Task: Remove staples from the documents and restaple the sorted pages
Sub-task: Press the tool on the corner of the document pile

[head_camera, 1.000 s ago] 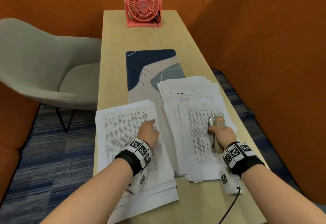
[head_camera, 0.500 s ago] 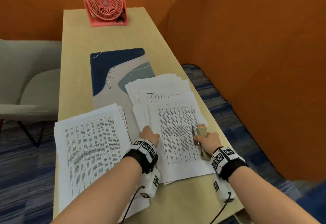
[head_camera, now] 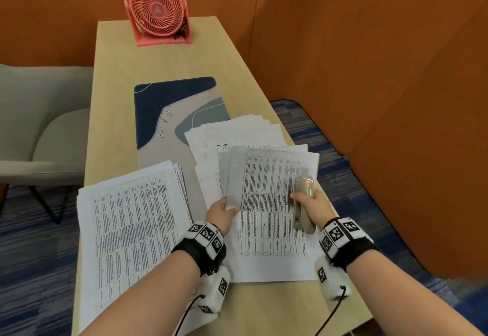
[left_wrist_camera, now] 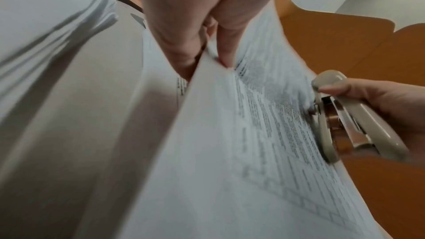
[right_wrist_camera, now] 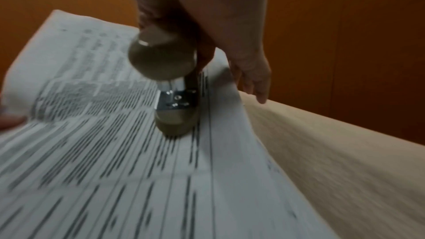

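Orange-walled booth, narrow pale wooden desk (head_camera: 158, 66). Left hand (head_camera: 220, 212) pinches white printed table sheet (head_camera: 266, 219), lifting edge. Right hand (head_camera: 313, 203) grips beige metal stapler (head_camera: 303, 203) atop it. Risk: one-edge pinch lets pages slide, misaligning stack; stapler drag may crease sheet.

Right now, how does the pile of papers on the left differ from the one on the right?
The left pile lies flat and fairly squared, untouched. The right pile is fanned out, and the left hand lifts its top sheets while the right hand holds a stapler over them. Both hold printed tables.
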